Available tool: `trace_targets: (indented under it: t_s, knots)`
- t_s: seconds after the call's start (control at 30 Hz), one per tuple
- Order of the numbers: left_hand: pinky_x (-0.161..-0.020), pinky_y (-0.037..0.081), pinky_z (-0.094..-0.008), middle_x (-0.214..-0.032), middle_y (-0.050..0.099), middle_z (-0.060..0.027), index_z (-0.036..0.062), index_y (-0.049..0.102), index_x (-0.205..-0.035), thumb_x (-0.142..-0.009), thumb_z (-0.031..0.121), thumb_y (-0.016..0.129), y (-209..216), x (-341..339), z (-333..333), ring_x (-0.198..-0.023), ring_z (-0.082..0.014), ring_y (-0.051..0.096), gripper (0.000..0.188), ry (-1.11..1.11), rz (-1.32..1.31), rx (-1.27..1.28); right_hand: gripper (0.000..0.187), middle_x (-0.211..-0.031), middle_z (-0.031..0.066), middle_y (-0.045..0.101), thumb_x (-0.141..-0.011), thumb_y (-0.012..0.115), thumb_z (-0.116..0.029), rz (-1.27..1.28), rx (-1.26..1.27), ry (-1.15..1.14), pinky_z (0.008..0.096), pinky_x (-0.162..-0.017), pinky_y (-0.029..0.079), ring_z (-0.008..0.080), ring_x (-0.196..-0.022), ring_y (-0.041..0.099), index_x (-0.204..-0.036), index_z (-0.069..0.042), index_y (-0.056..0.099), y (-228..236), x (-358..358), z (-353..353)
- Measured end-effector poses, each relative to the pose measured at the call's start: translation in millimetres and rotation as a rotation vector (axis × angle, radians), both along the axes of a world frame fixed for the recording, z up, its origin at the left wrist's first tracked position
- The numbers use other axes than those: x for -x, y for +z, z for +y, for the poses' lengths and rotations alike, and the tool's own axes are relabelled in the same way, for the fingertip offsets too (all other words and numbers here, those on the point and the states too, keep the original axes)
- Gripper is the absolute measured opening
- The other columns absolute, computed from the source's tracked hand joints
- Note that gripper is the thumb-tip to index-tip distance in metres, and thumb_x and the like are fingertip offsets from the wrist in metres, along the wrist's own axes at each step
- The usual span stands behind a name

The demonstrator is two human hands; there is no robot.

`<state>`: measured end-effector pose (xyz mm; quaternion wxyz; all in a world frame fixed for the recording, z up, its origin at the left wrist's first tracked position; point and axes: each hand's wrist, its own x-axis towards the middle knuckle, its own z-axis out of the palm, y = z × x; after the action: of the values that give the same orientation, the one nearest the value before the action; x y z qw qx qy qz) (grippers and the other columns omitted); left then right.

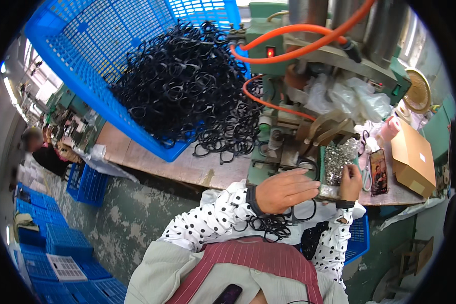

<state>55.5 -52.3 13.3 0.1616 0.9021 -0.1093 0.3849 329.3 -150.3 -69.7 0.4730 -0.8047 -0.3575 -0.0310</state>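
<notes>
My left hand (288,191) lies at the front of the green bench machine, its fingers together over a black eyeglass frame. One rim (305,211) of black plastic shows below the hand and another rim (309,163) above it by the machine's fixture (294,147); the part between is hidden. My right hand (350,183) is at the near right edge of a green tray (323,175) filled with small shiny metal pieces (335,159). Its fingers are curled together, and whatever is between them is too small to make out. Several black eyeglass frames (271,226) rest on my lap.
A big blue crate (93,106) heaped with black eyeglass frames (177,86) stands left of the machine, more spilling onto the table (187,167). Orange hoses (299,55) arch over the machine. A phone (378,172), scissors (367,177) and a cardboard box (413,157) lie at right. Another person (50,152) sits far left.
</notes>
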Motion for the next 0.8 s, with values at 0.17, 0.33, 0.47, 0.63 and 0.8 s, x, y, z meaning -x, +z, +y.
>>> trace_targets:
  t_s: [0.17,0.33,0.47,0.63,0.8]
  knots:
    - [-0.093,0.042,-0.044,-0.128,0.058,-0.0022,0.0196,0.062,-0.122,-0.081,0.024,0.071,-19.2,28.7,6.1,-0.101,-0.0216,0.055,0.043,0.365,-0.221,-0.125,0.012,-0.083,0.0115,0.07,-0.091,0.061,-0.013,0.046,-0.108,-0.048,0.0324,-0.066,0.051,0.0226,-0.074,0.068,-0.095,-0.004,0.067,-20.7,-1.4,-8.5]
    - [-0.076,0.039,-0.0401,-0.097,0.054,-0.0082,0.0098,0.066,-0.11,-0.077,0.022,0.076,-61.1,74.9,71.5,-0.09,-0.029,0.052,0.037,1.071,-0.071,0.084,0.014,-0.085,0.0122,0.07,-0.093,0.06,-0.015,0.0,-0.068,-0.109,0.0374,-0.067,0.052,0.026,-0.072,0.069,-0.099,-0.007,0.068,-25.0,-4.8,-4.5]
    - [-0.077,0.039,-0.0412,-0.107,0.055,-0.006,0.017,0.07,-0.103,-0.075,0.018,0.074,-98.3,87.9,116.6,-0.096,-0.0278,0.052,0.028,1.194,0.102,0.014,0.016,-0.088,0.0107,0.069,-0.095,0.055,-0.01,0.057,-0.056,-0.062,0.0326,-0.059,0.052,0.0195,-0.067,0.068,-0.104,-0.006,0.068,-25.4,-4.3,-4.5]
    - [-0.09,0.039,-0.0405,-0.113,0.059,-0.0099,0.0057,0.064,-0.097,-0.081,0.006,0.067,-70.7,82.0,122.7,-0.103,-0.0299,0.055,0.016,1.051,-0.189,0.153,0.014,-0.083,0.0096,0.069,-0.095,0.054,-0.006,0.124,-0.088,-0.08,0.0282,-0.053,0.05,0.015,-0.057,0.066,-0.101,-0.003,0.066,-21.1,-2.4,-5.1]
    - [-0.083,0.046,-0.0282,-0.108,0.059,-0.009,0.002,0.059,-0.097,-0.088,0.006,0.067,-50.9,84.9,123.4,-0.098,-0.0193,0.057,0.013,0.901,-0.571,0.671,0.008,-0.08,0.0054,0.069,-0.085,0.065,-0.002,0.136,-0.22,0.081,0.0249,-0.062,0.047,0.0093,-0.07,0.061,-0.091,-0.004,0.07,4.1,21.4,-1.3]
